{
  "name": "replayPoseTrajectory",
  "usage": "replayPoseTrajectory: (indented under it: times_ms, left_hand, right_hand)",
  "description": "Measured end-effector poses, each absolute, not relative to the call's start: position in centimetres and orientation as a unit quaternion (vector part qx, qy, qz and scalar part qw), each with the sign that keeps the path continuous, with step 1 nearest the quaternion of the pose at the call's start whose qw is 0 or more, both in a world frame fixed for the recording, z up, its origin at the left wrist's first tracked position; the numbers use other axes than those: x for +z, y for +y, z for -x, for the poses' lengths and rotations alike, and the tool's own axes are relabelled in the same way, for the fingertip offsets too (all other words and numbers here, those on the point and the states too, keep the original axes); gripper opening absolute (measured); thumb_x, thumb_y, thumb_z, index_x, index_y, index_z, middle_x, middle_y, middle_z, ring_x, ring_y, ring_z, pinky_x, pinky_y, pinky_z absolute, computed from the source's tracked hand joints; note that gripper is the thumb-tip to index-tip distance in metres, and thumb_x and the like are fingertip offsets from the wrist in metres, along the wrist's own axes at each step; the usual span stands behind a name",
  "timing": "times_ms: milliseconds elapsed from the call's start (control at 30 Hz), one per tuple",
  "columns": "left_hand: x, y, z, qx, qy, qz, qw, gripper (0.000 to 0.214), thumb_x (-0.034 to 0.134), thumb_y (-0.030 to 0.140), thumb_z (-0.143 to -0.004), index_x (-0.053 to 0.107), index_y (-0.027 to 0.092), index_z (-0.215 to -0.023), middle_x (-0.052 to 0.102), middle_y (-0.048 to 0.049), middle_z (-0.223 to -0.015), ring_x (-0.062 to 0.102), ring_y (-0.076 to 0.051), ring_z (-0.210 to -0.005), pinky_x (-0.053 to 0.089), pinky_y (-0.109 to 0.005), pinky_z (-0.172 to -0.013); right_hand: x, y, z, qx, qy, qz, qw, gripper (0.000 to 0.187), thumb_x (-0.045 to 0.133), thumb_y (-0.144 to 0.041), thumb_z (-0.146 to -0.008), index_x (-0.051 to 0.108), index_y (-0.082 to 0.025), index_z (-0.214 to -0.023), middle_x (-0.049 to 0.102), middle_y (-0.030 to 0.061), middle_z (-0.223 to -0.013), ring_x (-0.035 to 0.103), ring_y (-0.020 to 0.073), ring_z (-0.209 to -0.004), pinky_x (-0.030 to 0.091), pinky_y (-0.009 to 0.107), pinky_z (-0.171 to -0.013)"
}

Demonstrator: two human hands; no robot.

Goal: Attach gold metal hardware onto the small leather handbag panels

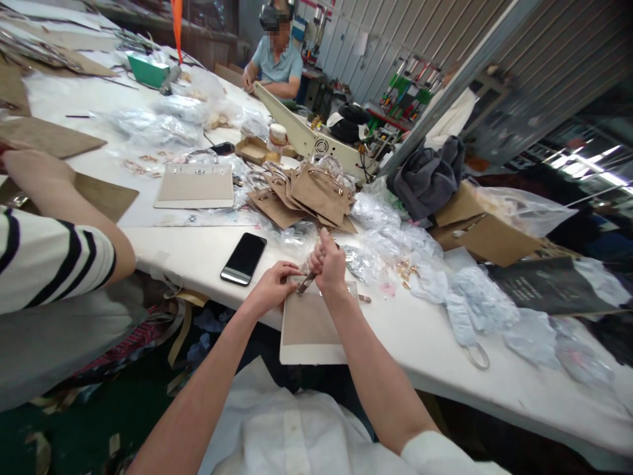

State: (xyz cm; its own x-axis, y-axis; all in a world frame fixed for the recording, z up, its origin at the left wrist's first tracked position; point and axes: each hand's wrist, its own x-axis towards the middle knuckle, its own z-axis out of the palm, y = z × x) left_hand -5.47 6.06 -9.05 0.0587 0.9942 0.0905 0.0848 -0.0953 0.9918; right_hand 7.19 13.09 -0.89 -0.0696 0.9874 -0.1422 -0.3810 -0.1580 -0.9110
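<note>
A beige bag panel (311,323) with a pale border lies at the table's front edge, its lower part sticking out over it. My left hand (275,284) is closed on the panel's upper left corner, thumb and fingers pinched together. Above the panel, my right hand (328,264) makes a fist around a slim metal hand tool (305,284), whose exact kind I cannot make out. The tool slants down to the panel near my left fingertips. A small brownish strap piece (364,299) shows at the panel's right edge. My right forearm hides part of the panel.
A black phone (244,258) lies left of my hands. Beyond are brown bag pieces (316,194), another beige panel (195,186) and plastic bags (378,214). Gold-coloured hardware (406,272) is scattered to the right. A co-worker's arm (74,204) works at left; another person (277,63) sits opposite.
</note>
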Motion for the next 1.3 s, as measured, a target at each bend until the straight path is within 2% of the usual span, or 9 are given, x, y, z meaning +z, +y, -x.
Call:
replayPoseTrajectory:
  times_ms: [133,300,400,533,633,900,1033,1200,1300]
  left_hand:
    - [-9.4,5.7,5.6,0.506,0.474,-0.543,0.474,0.033,0.073,0.014,-0.079,0.087,0.023,-0.108,0.071,-0.0101,-0.13,0.068,-0.028,-0.126,0.052,-0.045,-0.118]
    - [-8.9,5.5,6.6,0.485,0.437,-0.564,0.506,0.036,0.064,0.019,-0.088,0.085,0.026,-0.116,0.069,-0.0086,-0.141,0.065,-0.028,-0.136,0.047,-0.047,-0.125]
    - [-8.5,5.8,6.8,0.466,0.439,-0.601,0.479,0.038,0.06,0.011,-0.083,0.085,0.026,-0.108,0.071,-0.0076,-0.137,0.065,-0.027,-0.135,0.046,-0.046,-0.127]
    - [-9.2,6.3,6.3,0.462,0.475,-0.593,0.457,0.042,0.061,0.006,-0.079,0.083,0.021,-0.111,0.07,-0.0105,-0.134,0.066,-0.027,-0.133,0.048,-0.046,-0.125]
    - [-10.1,6.3,6.0,0.478,0.507,-0.553,0.458,0.035,0.066,0.01,-0.081,0.08,0.019,-0.111,0.067,-0.0121,-0.134,0.067,-0.027,-0.131,0.053,-0.047,-0.12]
    - [-10.7,5.9,5.5,0.494,0.516,-0.538,0.447,0.023,0.07,0.01,-0.082,0.075,0.019,-0.103,0.067,-0.0109,-0.131,0.068,-0.025,-0.127,0.055,-0.045,-0.116]
    - [-11.5,6.0,5.2,0.512,0.513,-0.527,0.443,0.024,0.069,0.008,-0.081,0.074,0.019,-0.102,0.067,-0.0097,-0.129,0.068,-0.023,-0.123,0.056,-0.042,-0.113]
    - [-12.0,6.3,5.7,0.503,0.497,-0.559,0.434,0.025,0.067,0.01,-0.083,0.077,0.018,-0.104,0.07,-0.0102,-0.126,0.069,-0.023,-0.115,0.057,-0.04,-0.107]
    - [-11.8,6.4,6.0,0.492,0.501,-0.57,0.426,0.025,0.067,0.011,-0.082,0.078,0.017,-0.103,0.071,-0.0096,-0.122,0.069,-0.023,-0.112,0.057,-0.039,-0.105]
  right_hand:
    - [-0.4,10.2,-7.4,0.53,-0.444,0.375,0.618,0.068,0.082,-0.064,-0.091,0.038,-0.026,-0.056,0.031,-0.0097,-0.046,0.027,0.0076,-0.036,0.02,0.027,-0.035]
    - [-1.7,8.2,-6.7,0.434,-0.522,0.423,0.6,0.068,0.071,-0.069,-0.098,0.041,-0.026,-0.056,0.039,-0.0059,-0.048,0.035,0.0103,-0.04,0.031,0.029,-0.041]
    - [-1.9,8.0,-6.8,0.423,-0.55,0.422,0.584,0.067,0.073,-0.069,-0.097,0.044,-0.026,-0.055,0.043,-0.0044,-0.049,0.038,0.0107,-0.043,0.036,0.029,-0.044]
    - [-0.4,10.5,-7.1,0.507,-0.477,0.415,0.586,0.07,0.08,-0.071,-0.089,0.037,-0.027,-0.056,0.033,-0.0087,-0.046,0.03,0.0082,-0.037,0.027,0.028,-0.036]
    - [0.2,13.2,-7.1,0.552,-0.4,0.425,0.596,0.072,0.084,-0.072,-0.083,0.033,-0.027,-0.058,0.029,-0.0111,-0.045,0.025,0.0068,-0.034,0.019,0.026,-0.032]
    - [-0.9,15.0,-5.7,0.58,-0.42,0.452,0.532,0.072,0.084,-0.071,-0.083,0.033,-0.027,-0.058,0.028,-0.0117,-0.045,0.025,0.0065,-0.034,0.017,0.024,-0.032]
    - [-1.3,13.1,-5.3,0.512,-0.495,0.462,0.527,0.069,0.078,-0.07,-0.09,0.036,-0.027,-0.058,0.03,-0.0104,-0.046,0.03,0.0081,-0.035,0.02,0.026,-0.034]
    - [-2.6,9.0,-5.8,0.355,-0.612,0.451,0.544,0.065,0.071,-0.063,-0.102,0.043,-0.024,-0.057,0.043,-0.0055,-0.051,0.04,0.0106,-0.046,0.032,0.028,-0.046]
    - [-2.7,7.8,-6.4,0.333,-0.633,0.431,0.55,0.065,0.067,-0.062,-0.105,0.045,-0.024,-0.057,0.044,-0.0043,-0.052,0.041,0.0114,-0.048,0.035,0.029,-0.05]
